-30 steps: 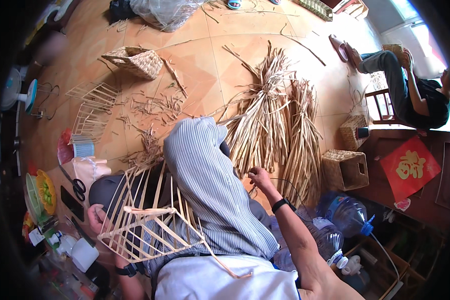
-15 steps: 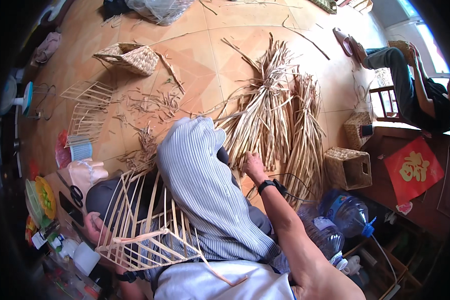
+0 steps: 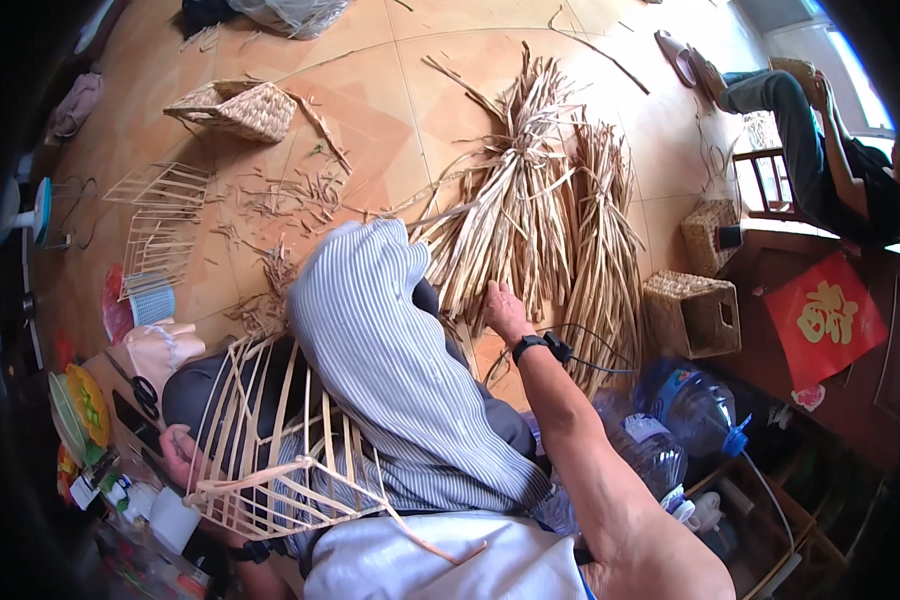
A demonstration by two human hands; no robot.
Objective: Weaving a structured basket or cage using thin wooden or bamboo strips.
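A slatted basket frame (image 3: 270,480) of thin pale strips lies tilted across my lap, with one strand trailing from its near right corner. My left hand (image 3: 179,455) is at the frame's left side, its fingers curled against the strips and partly hidden. To the right, my right hand (image 3: 508,312) reaches down to the lower ends of a large bundle of dried plant stalks (image 3: 515,220), fingers drawn together on the stalk ends. Striped cloth (image 3: 370,350) covers my raised knee between the two.
A second stalk bundle (image 3: 605,250) lies alongside. Woven baskets (image 3: 690,315) stand at right near large plastic bottles (image 3: 695,410). A woven basket (image 3: 245,108), another slatted frame (image 3: 165,225) and scraps lie ahead. Scissors (image 3: 145,395) lie left. Another person (image 3: 800,140) sits far right.
The whole view has shifted slightly, so things appear a little further left and higher. My right hand stays at the stalk ends and my left hand stays beside the frame.
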